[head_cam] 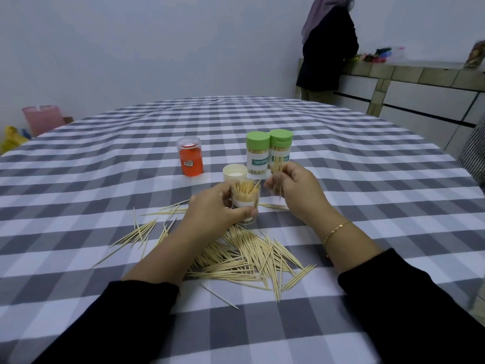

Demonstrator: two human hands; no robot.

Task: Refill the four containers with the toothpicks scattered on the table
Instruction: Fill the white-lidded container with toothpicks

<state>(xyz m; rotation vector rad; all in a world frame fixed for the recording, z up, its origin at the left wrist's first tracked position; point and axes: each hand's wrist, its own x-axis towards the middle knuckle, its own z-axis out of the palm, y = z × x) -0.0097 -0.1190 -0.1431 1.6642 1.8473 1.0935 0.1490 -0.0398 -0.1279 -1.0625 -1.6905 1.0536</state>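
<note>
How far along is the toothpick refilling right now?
Two green-lidded toothpick jars stand capped and full. The left hand grips an open clear container, nearly full; the right hand pinches a toothpick bundle. A large scattered pile remains.

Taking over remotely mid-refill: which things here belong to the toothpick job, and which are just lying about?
Job:
open container, gripped by left hand
toothpick bundle, pinched by right hand
scattered toothpicks
two green-lidded containers
orange container
white lid

Lying about:
pink bag
yellow bag
clutter on tiled counter
</note>
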